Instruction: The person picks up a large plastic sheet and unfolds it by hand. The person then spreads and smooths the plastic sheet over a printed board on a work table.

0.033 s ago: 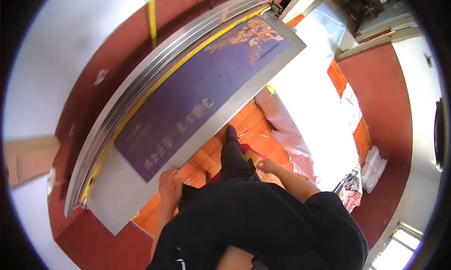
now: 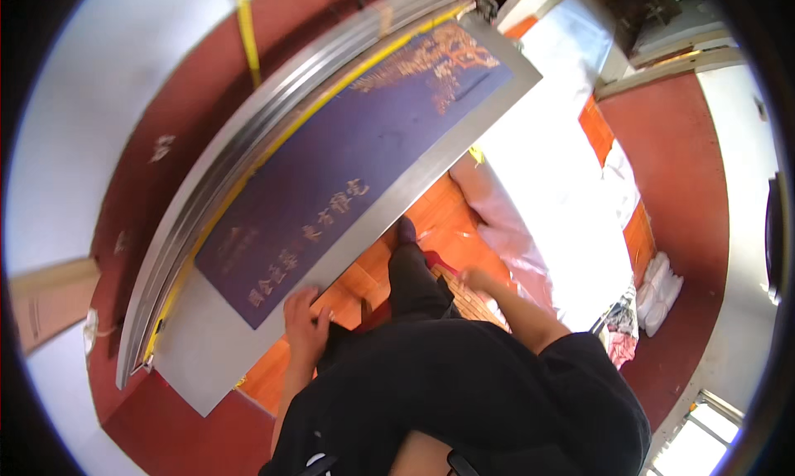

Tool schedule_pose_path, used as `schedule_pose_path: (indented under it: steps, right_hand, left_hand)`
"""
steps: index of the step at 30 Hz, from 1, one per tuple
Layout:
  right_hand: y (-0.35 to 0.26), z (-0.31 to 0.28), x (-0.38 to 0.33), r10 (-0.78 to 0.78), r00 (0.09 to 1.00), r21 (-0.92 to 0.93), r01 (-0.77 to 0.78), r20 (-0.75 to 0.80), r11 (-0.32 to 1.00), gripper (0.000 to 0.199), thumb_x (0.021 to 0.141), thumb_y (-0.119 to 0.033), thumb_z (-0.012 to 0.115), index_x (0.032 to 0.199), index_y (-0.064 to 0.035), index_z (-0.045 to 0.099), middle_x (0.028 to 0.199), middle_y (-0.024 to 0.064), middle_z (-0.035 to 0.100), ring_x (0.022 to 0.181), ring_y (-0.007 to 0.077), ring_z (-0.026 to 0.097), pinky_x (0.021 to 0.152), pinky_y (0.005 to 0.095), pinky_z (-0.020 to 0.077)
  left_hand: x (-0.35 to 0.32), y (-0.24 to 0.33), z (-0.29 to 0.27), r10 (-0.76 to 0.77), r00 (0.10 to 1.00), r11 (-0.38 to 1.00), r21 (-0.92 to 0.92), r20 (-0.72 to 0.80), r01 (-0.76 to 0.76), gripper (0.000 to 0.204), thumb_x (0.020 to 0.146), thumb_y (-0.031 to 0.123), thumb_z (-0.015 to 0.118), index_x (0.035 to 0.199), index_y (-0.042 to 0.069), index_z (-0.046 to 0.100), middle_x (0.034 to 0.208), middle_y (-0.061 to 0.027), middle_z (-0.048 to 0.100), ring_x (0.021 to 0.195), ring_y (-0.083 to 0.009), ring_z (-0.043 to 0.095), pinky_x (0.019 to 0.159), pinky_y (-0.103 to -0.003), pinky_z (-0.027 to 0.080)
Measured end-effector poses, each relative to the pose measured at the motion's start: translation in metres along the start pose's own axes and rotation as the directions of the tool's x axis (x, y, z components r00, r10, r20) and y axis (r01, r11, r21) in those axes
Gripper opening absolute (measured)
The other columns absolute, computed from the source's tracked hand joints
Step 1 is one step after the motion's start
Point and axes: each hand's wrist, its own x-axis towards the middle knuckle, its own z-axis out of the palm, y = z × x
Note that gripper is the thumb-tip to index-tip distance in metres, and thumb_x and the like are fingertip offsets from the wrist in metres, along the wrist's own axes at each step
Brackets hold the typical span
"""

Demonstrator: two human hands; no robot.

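Observation:
My left hand (image 2: 307, 324) is at the front edge of a long grey table (image 2: 203, 352), its fingers apart and nothing visible in it. Whether a fingertip touches the edge I cannot tell. On the table lies a dark blue mat (image 2: 331, 157) with gold lettering and a gold tree design. Off to the right, my right hand (image 2: 478, 281) is over a woven, tan surface (image 2: 474, 304) with a red edge beside my leg. Its fingers are small and blurred, so their closure and any held thing are unclear.
A yellow tape measure (image 2: 298, 116) and a metal rail (image 2: 240, 116) run along the table's far side. To the right a large pale sheet (image 2: 555, 178) covers the orange tiled floor (image 2: 439, 207). White bundled bags (image 2: 658, 294) sit by the red wall.
My left hand's fingers have spread apart. The right hand has moved up slightly, showing more of the woven surface. The table and mat appear shifted a little left as the view moves.

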Motion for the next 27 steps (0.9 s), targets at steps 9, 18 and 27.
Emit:
schedule_pose_path:
  steps: [9, 18, 27]
  right_hand:
    - [-0.096, -0.207, 0.121, 0.227, 0.735, -0.274, -0.493, -0.639, 0.826, 0.031, 0.070, -0.026, 0.040, 0.095, -0.0089, 0.047, 0.104, 0.0108, 0.041, 0.095, 0.0271, 0.039, 0.078, 0.0344, 0.0341]
    - [-0.009, -0.256, 0.227, -0.029, 0.738, -0.449, -0.378, -0.674, 0.810, 0.035, 0.069, -0.028, 0.043, 0.101, -0.0121, 0.042, 0.104, 0.0100, 0.041, 0.098, 0.0249, 0.037, 0.079, 0.0330, 0.0346]
    - [-0.047, -0.275, 0.196, -0.170, 0.823, -0.735, -0.367, -0.543, 0.570, 0.033, 0.070, -0.028, 0.042, 0.100, -0.0125, 0.043, 0.102, 0.0103, 0.041, 0.096, 0.0256, 0.037, 0.077, 0.0338, 0.0359]
  left_hand:
    - [0.130, 0.080, 0.066, 0.066, 0.959, 0.862, 0.468, 0.277, -0.195, 0.055, 0.056, 0.030, 0.055, 0.105, 0.013, 0.037, 0.116, -0.0123, 0.025, 0.109, -0.0262, 0.021, 0.082, -0.050, 0.016]
    - [0.132, 0.076, 0.063, 0.227, 0.876, 0.752, 0.496, 0.425, -0.435, 0.062, 0.063, 0.036, 0.046, 0.113, 0.008, 0.022, 0.115, -0.0234, 0.019, 0.107, -0.0390, 0.018, 0.084, -0.049, 0.014]
    - [0.150, 0.087, 0.068, 0.301, 0.897, 0.778, 0.461, 0.323, -0.427, 0.057, 0.056, 0.025, 0.054, 0.106, 0.009, 0.034, 0.114, -0.0196, 0.025, 0.107, -0.0351, 0.022, 0.086, -0.043, 0.016]
